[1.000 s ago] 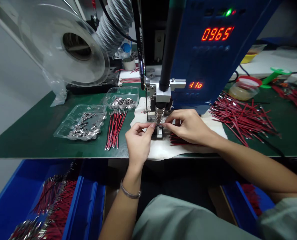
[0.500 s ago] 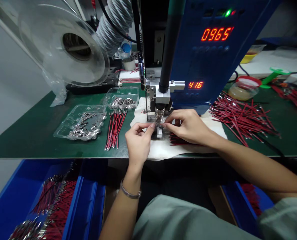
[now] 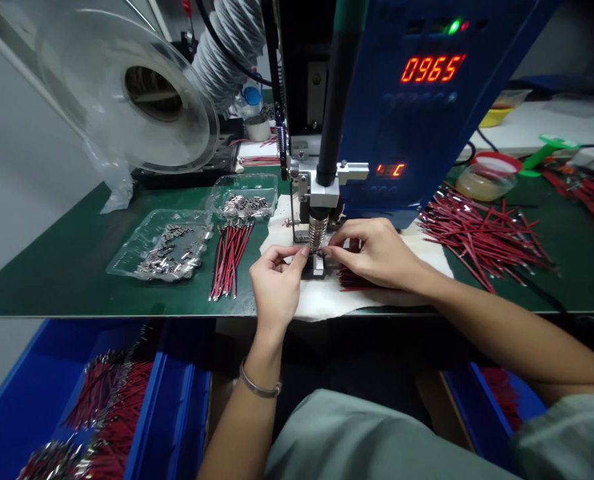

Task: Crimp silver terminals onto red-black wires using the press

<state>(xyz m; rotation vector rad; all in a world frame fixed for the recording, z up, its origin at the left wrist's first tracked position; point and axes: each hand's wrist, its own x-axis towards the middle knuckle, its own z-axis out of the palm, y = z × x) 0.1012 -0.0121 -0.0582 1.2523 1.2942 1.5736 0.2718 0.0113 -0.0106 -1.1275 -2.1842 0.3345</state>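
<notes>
My left hand (image 3: pixel 277 283) is closed in a pinch just left of the soldering machine's metal fixture (image 3: pixel 319 264). From the other side my right hand (image 3: pixel 377 252) pinches close to the same fixture, thumb and forefinger together. Whatever lies between the fingertips is too small to make out. Right above them the coiled metal spring (image 3: pixel 318 232) of the soldering head points down. Under my right hand lies a bundle of red and black wires (image 3: pixel 351 280), partly covered by the palm. A white cloth (image 3: pixel 321 307) is spread beneath the fixture.
Two clear trays, a nearer one (image 3: pixel 127 260) and a farther one (image 3: pixel 219 190), hold small metal connectors. Beside them lies a row of wires (image 3: pixel 231 260). A wire pile (image 3: pixel 481 233) spreads at right. The blue machine housing (image 3: pixel 401 127) rises behind. A blue bin (image 3: pixel 14 380) sits below the table edge.
The lower red readout on the blue housing has gone from 416 to a display with a C. Both hands hold their pinch at the fixture without visible movement.
</notes>
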